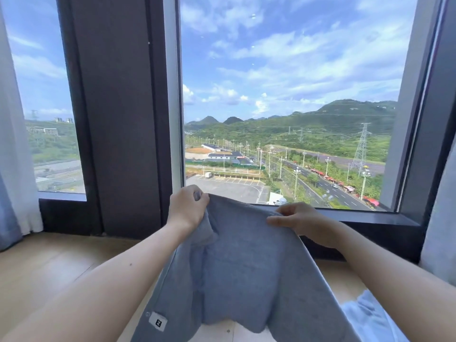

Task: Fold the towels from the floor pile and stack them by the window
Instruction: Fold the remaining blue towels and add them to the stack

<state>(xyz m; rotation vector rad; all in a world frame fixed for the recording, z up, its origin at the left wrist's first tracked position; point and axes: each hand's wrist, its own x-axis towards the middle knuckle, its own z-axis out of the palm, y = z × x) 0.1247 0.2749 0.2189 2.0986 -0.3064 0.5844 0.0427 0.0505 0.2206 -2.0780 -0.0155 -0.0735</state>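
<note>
The left hand (188, 206) has its fingers curled tightly round the upper left corner of the towel (246, 267), and the cloth is bunched in the grip. The right hand (304, 224) pinches the upper right edge between the thumb and curled fingers. Together the hands hold the grey-blue towel up in the air, spread between them. It hangs in front of the lower edge of the window (283, 95) and above the wooden floor (49, 267).

The lower part of the towel is cut off by the bottom of the view. A white label (158, 322) sits near the towel's lower left edge and carries one dark mark resembling a "Z".

Pale blue fabric (365, 314) lies at the lower right, partly covered by the towel and the right forearm; what it is cannot be told. A curtain (14, 144) hangs at the left, and a dark pillar (118, 119) divides the panes.
</note>
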